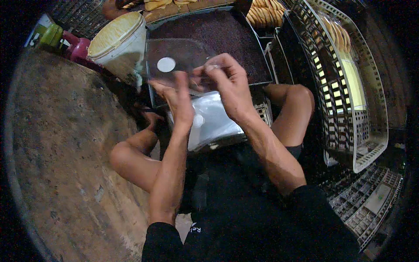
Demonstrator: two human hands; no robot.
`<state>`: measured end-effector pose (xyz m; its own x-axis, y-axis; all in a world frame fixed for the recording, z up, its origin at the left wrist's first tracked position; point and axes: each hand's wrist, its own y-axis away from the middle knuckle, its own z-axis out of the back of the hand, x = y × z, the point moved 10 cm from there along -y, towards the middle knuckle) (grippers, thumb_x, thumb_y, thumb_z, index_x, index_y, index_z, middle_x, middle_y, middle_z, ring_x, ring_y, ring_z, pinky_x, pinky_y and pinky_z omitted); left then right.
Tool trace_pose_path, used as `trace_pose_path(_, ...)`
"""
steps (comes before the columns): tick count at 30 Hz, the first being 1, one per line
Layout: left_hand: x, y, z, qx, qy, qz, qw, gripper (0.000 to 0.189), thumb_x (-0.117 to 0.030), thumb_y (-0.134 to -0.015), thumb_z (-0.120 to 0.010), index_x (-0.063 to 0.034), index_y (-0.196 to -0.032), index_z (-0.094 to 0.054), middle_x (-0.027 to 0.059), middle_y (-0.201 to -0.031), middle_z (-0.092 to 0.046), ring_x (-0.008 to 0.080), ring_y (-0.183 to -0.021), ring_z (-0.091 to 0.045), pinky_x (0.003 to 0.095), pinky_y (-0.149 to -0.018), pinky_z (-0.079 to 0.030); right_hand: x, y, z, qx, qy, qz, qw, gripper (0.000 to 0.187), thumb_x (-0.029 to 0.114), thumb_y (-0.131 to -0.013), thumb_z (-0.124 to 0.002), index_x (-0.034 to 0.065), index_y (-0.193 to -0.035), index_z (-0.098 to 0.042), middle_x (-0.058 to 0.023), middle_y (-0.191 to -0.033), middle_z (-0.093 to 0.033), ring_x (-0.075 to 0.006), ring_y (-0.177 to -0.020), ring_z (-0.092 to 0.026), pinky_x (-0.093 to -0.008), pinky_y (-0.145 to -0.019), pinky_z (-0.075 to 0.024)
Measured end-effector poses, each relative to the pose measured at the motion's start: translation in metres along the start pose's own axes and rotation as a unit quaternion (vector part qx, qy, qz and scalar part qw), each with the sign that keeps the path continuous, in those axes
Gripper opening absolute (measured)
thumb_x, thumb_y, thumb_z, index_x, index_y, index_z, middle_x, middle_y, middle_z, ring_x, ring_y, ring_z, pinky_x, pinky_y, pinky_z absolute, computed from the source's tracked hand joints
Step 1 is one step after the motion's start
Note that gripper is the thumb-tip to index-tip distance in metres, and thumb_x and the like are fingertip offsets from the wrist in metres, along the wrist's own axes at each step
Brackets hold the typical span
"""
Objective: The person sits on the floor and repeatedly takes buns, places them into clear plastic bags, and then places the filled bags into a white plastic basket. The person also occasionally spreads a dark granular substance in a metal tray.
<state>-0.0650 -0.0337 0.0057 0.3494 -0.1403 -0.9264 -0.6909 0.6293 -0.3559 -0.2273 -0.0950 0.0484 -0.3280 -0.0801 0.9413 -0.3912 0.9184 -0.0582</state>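
A clear plastic bag (193, 49) with a white round sticker (166, 64) is held up over a tray of dark brown granules. My right hand (230, 82) pinches the bag at its right edge. Against the bag's near side is my left hand (179, 101), thumb raised and blurred, fingers partly behind the film; whether it grips the film is unclear. Below both hands lies a stack of clear plastic bags (214, 106), with another white round sticker (198, 121) showing. It rests between my bent legs, on a support that is mostly hidden.
Beyond my hands is the metal tray (258, 34). A white bucket (131, 49) stands left of it, beside a pink gas cylinder (78, 47). Bread rolls (265, 13) are stacked at the back. On the right stands a plastic crate (371, 131) containing packed bread. Wooden boards (75, 140) lie left.
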Motion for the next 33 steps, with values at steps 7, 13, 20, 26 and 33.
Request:
trace_pose_path(7,0.007,-0.050,-0.056,0.102,0.338,0.307,0.884,0.035,-0.036,-0.098,-0.061,-0.0043,-0.112,-0.063,0.0092,-0.098,-0.068,0.0214,-0.094,-0.066,0.0399,-0.076,-0.058,-0.008,0.003,0.080,-0.137,-0.123,-0.073,0.980,0.027,0.021,-0.096,-0.063,0.0003,-0.111,-0.055,-0.0128,-0.102,-0.065,-0.0190,-0.081,-0.066,-0.0311,-0.071,-0.0552)
trace_pose_path(13,0.003,-0.071,-0.048,0.087,0.279,0.305,0.906,0.030,-0.030,-0.093,-0.069,-0.0047,-0.109,-0.063,0.0076,-0.095,-0.068,0.0196,-0.090,-0.066,0.0390,-0.075,-0.057,0.001,-0.020,0.072,-0.153,-0.048,-0.046,0.986,0.022,0.022,-0.097,-0.064,0.0013,-0.098,-0.059,-0.0078,-0.082,-0.064,-0.0126,-0.061,-0.061,-0.0259,-0.052,-0.0496)
trace_pose_path(20,0.000,-0.182,0.049,-0.150,0.134,0.113,0.973,0.038,-0.039,-0.092,-0.068,-0.0020,-0.100,-0.064,0.0055,-0.088,-0.066,0.0183,-0.076,-0.064,0.0464,-0.082,-0.057,0.063,-0.114,0.041,-0.008,0.332,0.214,0.919,0.030,0.028,-0.092,-0.069,0.0010,-0.102,-0.061,-0.0176,-0.087,-0.069,-0.0287,-0.086,-0.069,-0.0393,-0.077,-0.0541)
trace_pose_path(26,0.159,-0.214,0.188,-0.214,0.589,0.312,0.714,0.051,-0.048,-0.098,-0.054,0.0016,-0.092,-0.064,0.0125,-0.080,-0.063,0.0244,-0.077,-0.062,0.0552,-0.091,-0.054,-0.093,-0.108,0.097,0.320,0.722,-0.162,0.591,0.045,0.046,-0.091,-0.064,0.0033,-0.106,-0.066,-0.0209,-0.099,-0.069,-0.0409,-0.098,-0.065,-0.0487,-0.084,-0.0514)
trace_pose_path(33,0.062,-0.199,0.119,-0.134,0.308,0.174,0.926,0.046,-0.047,-0.100,-0.051,-0.0049,-0.116,-0.061,0.0127,-0.102,-0.066,0.0259,-0.094,-0.061,0.0443,-0.094,-0.051,-0.153,-0.074,0.054,0.357,0.735,-0.202,0.540,0.063,0.063,-0.093,-0.048,0.0044,-0.090,-0.072,-0.0190,-0.094,-0.072,-0.0369,-0.094,-0.069,-0.0491,-0.082,-0.0549)
